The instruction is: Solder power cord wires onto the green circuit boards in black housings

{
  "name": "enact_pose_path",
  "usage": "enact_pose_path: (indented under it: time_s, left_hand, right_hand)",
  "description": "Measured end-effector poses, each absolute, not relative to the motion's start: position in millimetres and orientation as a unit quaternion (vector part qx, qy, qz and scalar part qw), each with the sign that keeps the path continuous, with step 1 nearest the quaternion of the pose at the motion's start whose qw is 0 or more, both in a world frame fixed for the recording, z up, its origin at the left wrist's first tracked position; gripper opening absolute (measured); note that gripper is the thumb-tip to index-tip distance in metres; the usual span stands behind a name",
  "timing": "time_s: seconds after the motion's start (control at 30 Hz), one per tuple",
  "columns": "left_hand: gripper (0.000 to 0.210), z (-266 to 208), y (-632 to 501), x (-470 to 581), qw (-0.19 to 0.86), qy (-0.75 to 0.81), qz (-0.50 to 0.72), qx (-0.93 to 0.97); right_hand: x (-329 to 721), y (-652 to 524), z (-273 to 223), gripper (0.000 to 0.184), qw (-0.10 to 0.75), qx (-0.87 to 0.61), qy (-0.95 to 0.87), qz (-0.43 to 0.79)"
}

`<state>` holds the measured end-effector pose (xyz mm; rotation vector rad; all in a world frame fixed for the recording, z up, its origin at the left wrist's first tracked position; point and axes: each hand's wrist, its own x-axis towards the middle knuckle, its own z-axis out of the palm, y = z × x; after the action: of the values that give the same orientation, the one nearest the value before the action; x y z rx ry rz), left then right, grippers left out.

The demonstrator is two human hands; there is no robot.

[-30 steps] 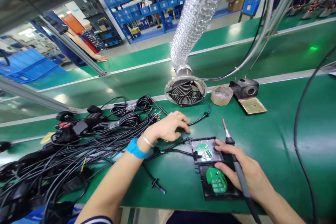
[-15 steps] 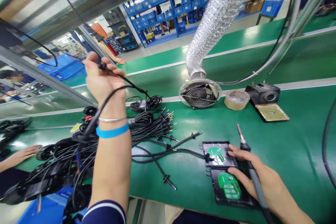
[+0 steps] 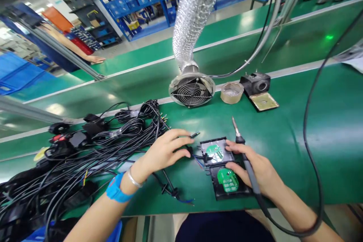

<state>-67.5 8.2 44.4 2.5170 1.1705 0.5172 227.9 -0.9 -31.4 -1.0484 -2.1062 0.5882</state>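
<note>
Currently, the left hand (image 3: 170,149) pinches a black cable (image 3: 189,151) ending in red and blue wires (image 3: 200,163); toward its three-to-four o'clock lie two square black plastic housings (image 3: 217,188) with green circuit boards (image 3: 228,180), touched by the right hand (image 3: 253,164), which grips a grey-handled soldering iron (image 3: 250,173) pointing toward eleven.

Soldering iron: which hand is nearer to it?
Right: the right hand holds the soldering iron. The left hand is away to its left, beyond the green circuit boards.
</note>
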Motion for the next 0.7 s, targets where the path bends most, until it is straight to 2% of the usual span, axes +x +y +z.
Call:
enact_pose_path:
  time_s: [0.1, 0.2, 0.3, 0.47, 0.57, 0.63, 0.7]
  left_hand:
    - [0.009, 50, -20, -70, 0.187, 0.357, 0.107, 0.909]
    - [0.017, 63, -43, -74, 0.265, 0.340, -0.044, 0.901]
    - [0.019, 69, -54, -79, 0.285, 0.356, -0.103, 0.884]
    - [0.016, 64, -62, -86, 0.267, 0.365, -0.164, 0.877]
    - [0.006, 67, -60, -87, 0.237, 0.378, -0.189, 0.875]
    - [0.006, 81, -55, -90, 0.221, 0.399, -0.168, 0.874]
    - [0.012, 106, -47, -98, 0.198, 0.438, -0.085, 0.873]
  right_hand:
    - [228, -2, -31, 0.035, 0.360, -0.398, -0.810, 0.238]
    - [228, -2, -33, 0.035, 0.369, -0.389, -0.806, 0.249]
    - [228, -2, -35, 0.036, 0.365, -0.389, -0.806, 0.259]
    - [228, -2, -34, 0.036, 0.363, -0.389, -0.804, 0.264]
    - [228, -2, -33, 0.036, 0.370, -0.389, -0.804, 0.256]
    - [227, -2, -32, 0.036, 0.371, -0.388, -0.805, 0.254]
    - [227, -2, -33, 0.037, 0.375, -0.386, -0.804, 0.253]
